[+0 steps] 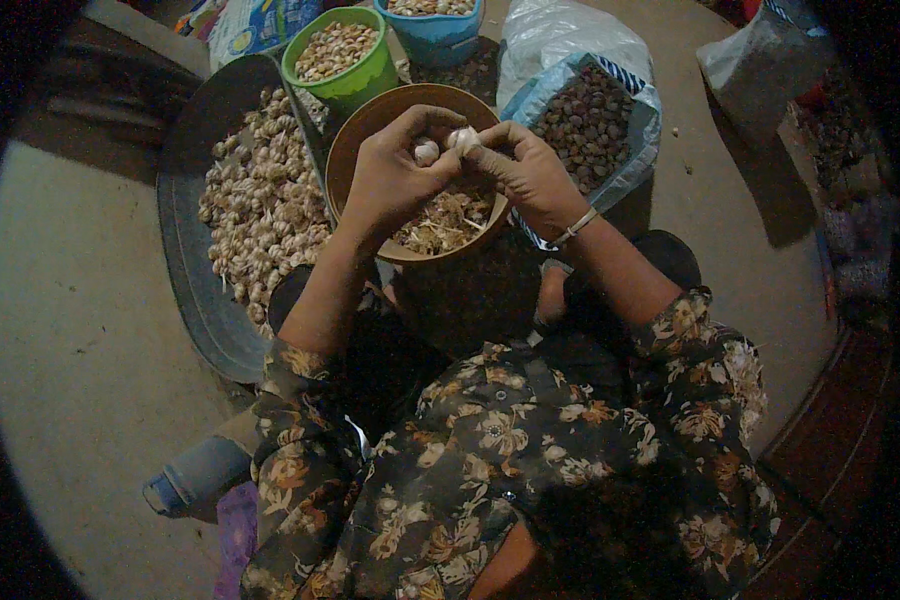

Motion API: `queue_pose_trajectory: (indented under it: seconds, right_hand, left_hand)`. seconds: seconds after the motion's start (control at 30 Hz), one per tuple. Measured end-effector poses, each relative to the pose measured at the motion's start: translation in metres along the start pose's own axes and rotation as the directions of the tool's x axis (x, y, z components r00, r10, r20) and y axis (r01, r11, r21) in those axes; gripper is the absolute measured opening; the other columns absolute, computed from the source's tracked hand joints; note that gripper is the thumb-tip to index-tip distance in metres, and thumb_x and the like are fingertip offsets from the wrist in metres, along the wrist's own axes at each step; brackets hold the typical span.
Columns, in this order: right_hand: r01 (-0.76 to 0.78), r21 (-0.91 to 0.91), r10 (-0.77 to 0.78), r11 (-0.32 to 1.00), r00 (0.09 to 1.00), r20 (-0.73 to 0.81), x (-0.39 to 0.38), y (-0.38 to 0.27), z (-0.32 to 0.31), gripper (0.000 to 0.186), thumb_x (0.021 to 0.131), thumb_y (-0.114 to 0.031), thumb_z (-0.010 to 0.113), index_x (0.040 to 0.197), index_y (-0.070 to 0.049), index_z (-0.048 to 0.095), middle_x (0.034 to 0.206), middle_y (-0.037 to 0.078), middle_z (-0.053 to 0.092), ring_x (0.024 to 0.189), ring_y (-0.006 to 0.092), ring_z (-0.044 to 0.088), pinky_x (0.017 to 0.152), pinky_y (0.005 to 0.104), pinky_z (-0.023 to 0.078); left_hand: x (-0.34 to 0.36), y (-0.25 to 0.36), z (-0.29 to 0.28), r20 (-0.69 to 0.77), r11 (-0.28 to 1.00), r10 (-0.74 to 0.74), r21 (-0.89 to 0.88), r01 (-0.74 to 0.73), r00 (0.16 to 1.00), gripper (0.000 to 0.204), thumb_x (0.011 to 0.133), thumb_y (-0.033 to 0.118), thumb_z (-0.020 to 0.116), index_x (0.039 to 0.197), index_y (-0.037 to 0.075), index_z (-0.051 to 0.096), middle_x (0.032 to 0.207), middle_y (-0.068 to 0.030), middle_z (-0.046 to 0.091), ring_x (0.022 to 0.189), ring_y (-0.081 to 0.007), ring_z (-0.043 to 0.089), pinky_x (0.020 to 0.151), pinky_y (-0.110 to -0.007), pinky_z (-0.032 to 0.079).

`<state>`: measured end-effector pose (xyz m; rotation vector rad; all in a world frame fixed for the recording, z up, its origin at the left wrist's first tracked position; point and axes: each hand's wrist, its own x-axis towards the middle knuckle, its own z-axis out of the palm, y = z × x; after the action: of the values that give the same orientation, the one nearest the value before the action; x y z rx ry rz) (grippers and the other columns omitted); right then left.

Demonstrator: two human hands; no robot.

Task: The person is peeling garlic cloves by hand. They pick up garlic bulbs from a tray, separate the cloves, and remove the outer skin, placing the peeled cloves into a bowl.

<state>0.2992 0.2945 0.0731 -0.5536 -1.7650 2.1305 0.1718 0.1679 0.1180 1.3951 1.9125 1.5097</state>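
Both my hands are together above a tan basin (334, 160) that holds dry garlic skins and stalks (448, 222). My left hand (398, 165) is curled round a pale piece of garlic (426, 152). Between the fingertips of both hands is a whitish garlic piece (462, 139), which my right hand (532, 178) pinches from its side with thumb and forefinger. Whether the two pieces are joined, I cannot tell. Left of the basin, a wide dark metal pan (182, 265) carries a heap of whole garlic bulbs (260, 195).
Beyond the basin stand a green bucket (368, 84) and a blue bucket (440, 36), both filled with cloves. An open bag of dark, roundish pieces (582, 130) sits at right, by a white sack (560, 45). A blue cylindrical object (202, 474) lies lower left. Another bag (755, 75) stands far right.
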Motion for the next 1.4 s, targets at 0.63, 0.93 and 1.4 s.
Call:
queue_pose_trajectory:
  seconds: [0.63,0.93,1.4]
  right_hand:
    - [-0.029,-0.047,0.032,0.998,0.998,0.05,0.006,0.013,-0.009,0.033,0.082,-0.033,0.069,0.094,-0.003,0.06,0.086,0.004,0.063,0.076,0.0093,0.057,0.067,0.0254,0.048]
    - [0.034,-0.271,-0.027,0.962,0.999,0.028,0.007,0.008,-0.01,0.037,0.082,-0.036,0.07,0.094,-0.002,0.06,0.085,0.005,0.063,0.074,0.0105,0.057,0.066,0.0256,0.048]
    - [-0.196,0.164,0.146,0.967,0.95,0.275,0.002,-0.014,0.002,0.026,0.091,-0.02,0.058,0.107,-0.001,0.05,0.102,0.006,0.058,0.092,0.0161,0.063,0.082,0.0275,0.053]
  left_hand:
    - [-0.002,-0.011,-0.002,0.137,0.95,0.151,0.253,-0.182,0.979,0.036,0.071,0.006,0.069,0.105,0.003,0.059,0.096,-0.0096,0.066,0.086,-0.0177,0.063,0.078,-0.03,0.05]
    - [0.002,-0.01,-0.002,0.151,0.984,0.042,0.163,-0.067,0.988,0.031,0.071,0.007,0.069,0.101,0.003,0.061,0.092,-0.0096,0.066,0.081,-0.0153,0.063,0.074,-0.029,0.051]
    - [0.004,-0.025,-0.025,0.297,0.784,-0.338,-0.435,0.442,0.893,0.027,0.081,0.014,0.067,0.103,-0.001,0.064,0.091,-0.0078,0.065,0.079,-0.0123,0.063,0.07,-0.023,0.051]
